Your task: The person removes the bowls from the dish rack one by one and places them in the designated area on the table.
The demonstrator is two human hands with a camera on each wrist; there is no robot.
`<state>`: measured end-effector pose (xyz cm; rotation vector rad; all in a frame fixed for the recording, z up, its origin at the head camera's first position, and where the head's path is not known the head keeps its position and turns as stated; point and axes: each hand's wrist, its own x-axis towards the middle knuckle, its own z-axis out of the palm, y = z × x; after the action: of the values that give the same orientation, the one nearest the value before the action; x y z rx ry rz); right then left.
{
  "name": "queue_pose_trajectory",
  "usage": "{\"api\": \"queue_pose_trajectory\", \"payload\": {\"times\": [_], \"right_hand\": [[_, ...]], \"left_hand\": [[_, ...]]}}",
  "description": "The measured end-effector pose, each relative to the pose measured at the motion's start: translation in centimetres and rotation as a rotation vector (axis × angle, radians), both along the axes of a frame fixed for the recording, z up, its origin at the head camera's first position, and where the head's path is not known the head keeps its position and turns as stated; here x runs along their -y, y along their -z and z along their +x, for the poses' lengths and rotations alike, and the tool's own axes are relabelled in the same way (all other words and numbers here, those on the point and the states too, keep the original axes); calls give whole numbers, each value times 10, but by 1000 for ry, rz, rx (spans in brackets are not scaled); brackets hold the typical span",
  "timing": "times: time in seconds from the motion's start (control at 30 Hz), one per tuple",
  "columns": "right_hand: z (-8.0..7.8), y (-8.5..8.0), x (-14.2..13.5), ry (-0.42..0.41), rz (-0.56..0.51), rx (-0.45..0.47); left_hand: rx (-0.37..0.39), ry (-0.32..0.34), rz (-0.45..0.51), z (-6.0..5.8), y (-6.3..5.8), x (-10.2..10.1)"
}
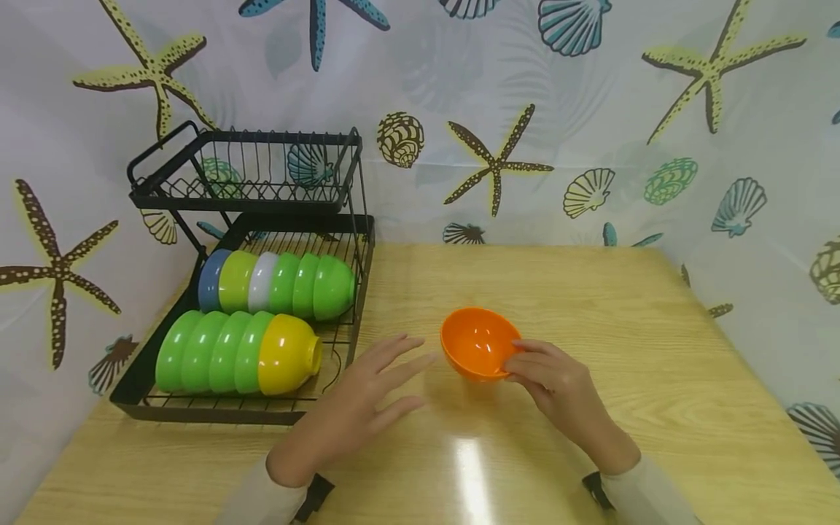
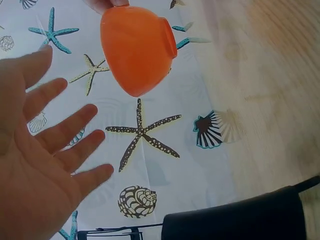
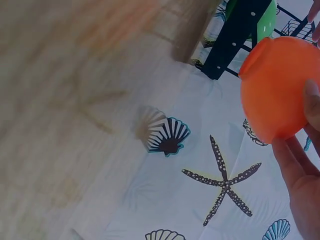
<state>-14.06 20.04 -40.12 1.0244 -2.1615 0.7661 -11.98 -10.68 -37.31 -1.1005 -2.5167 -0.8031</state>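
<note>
An orange bowl (image 1: 477, 343) is held above the wooden table, its opening tilted toward the head camera. My right hand (image 1: 554, 383) pinches its right rim between thumb and fingers; the right wrist view shows the bowl's outside (image 3: 280, 87) against those fingers. To the left of the bowl, my left hand (image 1: 367, 397) has its fingers spread and extended, apart from the bowl. In the left wrist view the left hand (image 2: 45, 135) holds nothing, and a gap separates its fingertips from the bowl (image 2: 137, 50).
A black two-tier dish rack (image 1: 246, 417) stands on the left of the table (image 1: 610, 313). Its lower tier holds two rows of nested bowls: green ones (image 1: 335, 288) with white, lime and blue, and more green ones (image 1: 170, 354) ending in yellow (image 1: 285, 356). A patterned curtain hangs behind.
</note>
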Motion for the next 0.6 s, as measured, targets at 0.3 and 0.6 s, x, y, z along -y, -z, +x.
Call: {"api": "queue_pose_trajectory", "payload": {"times": [0.3, 0.6], "right_hand": [[-17, 1, -1, 168, 108, -29], [-39, 5, -2, 246, 186, 158]], "left_hand": [[-2, -224, 23, 0, -2, 15], [75, -246, 75, 1, -2, 28]]}}
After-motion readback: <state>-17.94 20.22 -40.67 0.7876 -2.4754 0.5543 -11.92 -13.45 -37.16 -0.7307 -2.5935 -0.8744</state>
